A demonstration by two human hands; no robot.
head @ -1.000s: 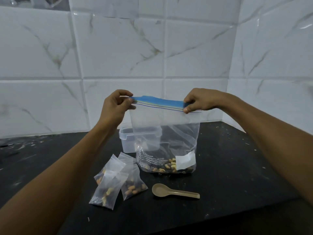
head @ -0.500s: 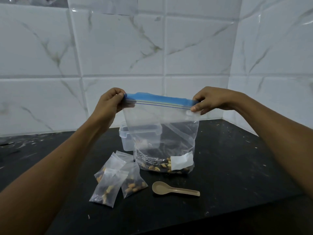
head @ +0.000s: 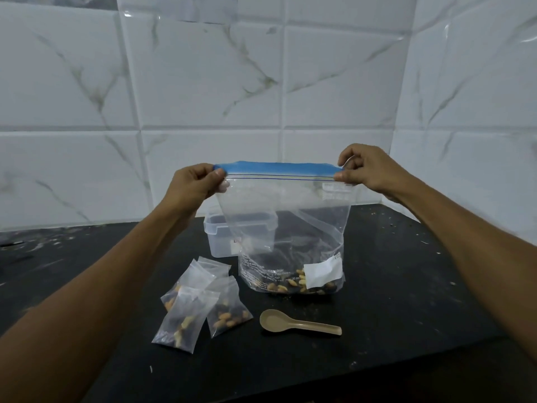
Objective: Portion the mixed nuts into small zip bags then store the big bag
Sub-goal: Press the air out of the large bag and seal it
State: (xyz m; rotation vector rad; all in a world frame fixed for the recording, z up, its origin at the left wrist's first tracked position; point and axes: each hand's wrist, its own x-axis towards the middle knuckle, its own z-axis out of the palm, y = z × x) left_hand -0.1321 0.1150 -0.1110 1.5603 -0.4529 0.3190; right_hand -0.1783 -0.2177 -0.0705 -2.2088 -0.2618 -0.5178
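On the left of the black counter (head: pixel 406 286) lie three small bags (head: pixel 200 303), each with some nuts in it, overlapping one another in a loose heap. Just above them the person's left hand (head: pixel 193 184) is raised off the counter, its fingers and thumb curled tight and pinching the left end of the big bag's blue zip strip (head: pixel 279 169). The big bag (head: pixel 290 228) hangs upright from that strip, stretched flat between both hands, with its bottom on or just above the counter; I cannot tell which. A small layer of mixed nuts (head: pixel 290 285) sits at the bottom, beside a white label (head: pixel 322 271) on the front. Behind the bag, partly seen through the plastic, stands a clear plastic tub (head: pixel 220 237) near the marbled tile wall (head: pixel 203 82). In front of the bag, apart from it, a beige spoon (head: pixel 299 322) lies flat with its bowl to the left and handle pointing right. At the right end of the strip the right hand (head: pixel 366 168) pinches the corner between thumb and fingertips, the other fingers curled.
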